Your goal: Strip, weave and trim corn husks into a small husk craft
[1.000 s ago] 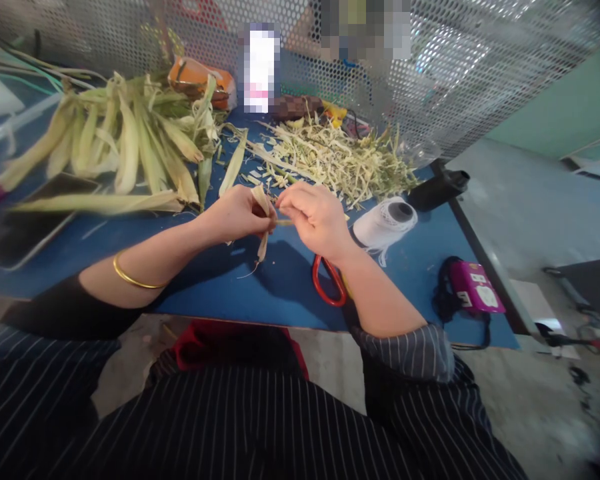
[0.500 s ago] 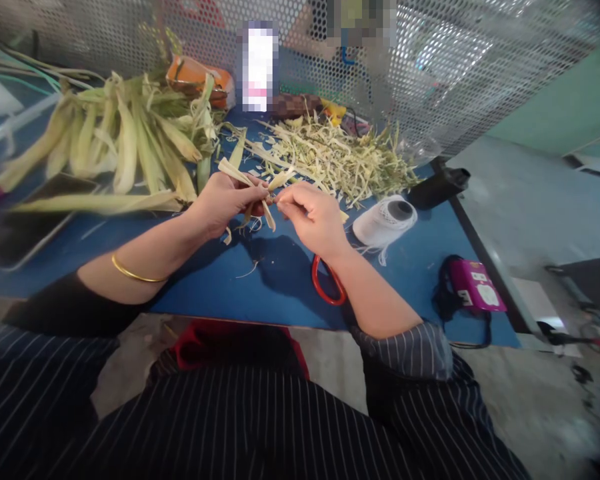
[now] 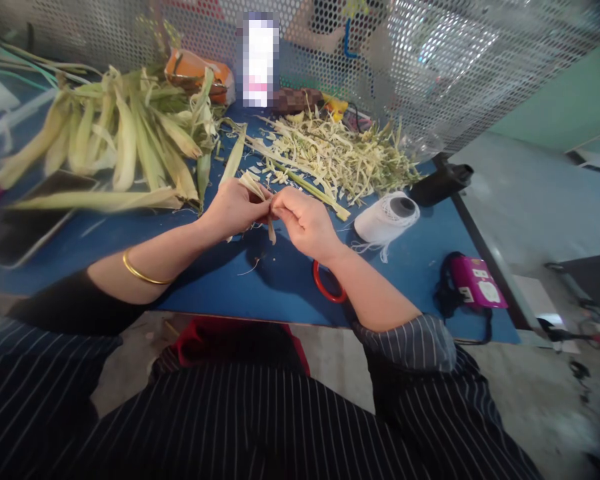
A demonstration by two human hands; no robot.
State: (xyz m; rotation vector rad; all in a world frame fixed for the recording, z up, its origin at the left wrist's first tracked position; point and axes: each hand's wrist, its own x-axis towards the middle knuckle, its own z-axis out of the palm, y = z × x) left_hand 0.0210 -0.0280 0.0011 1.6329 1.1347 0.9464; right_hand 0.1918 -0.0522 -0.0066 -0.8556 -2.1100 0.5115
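My left hand (image 3: 235, 208) and my right hand (image 3: 304, 223) meet above the blue table (image 3: 220, 280), both pinched on a small folded piece of pale leaf strip (image 3: 260, 197). Strip ends stick out above my left fingers and hang down between the hands. A gold bangle (image 3: 143, 272) circles my left wrist. Red-handled scissors (image 3: 326, 283) lie on the table under my right forearm, partly hidden. A spool of white thread (image 3: 387, 218) stands just right of my right hand.
A pile of long pale green leaves (image 3: 125, 140) lies at the back left. Cut leaf scraps (image 3: 340, 157) are heaped at the back centre. A phone (image 3: 25, 220) lies left. A pink device (image 3: 475, 283) and a black bottle (image 3: 440, 183) sit right. Perforated metal mesh (image 3: 455, 60) backs the table.
My hands have drawn closer together and the strip is folded tighter; the long ends that stuck out half a second ago are shorter now. The view shifted slightly.
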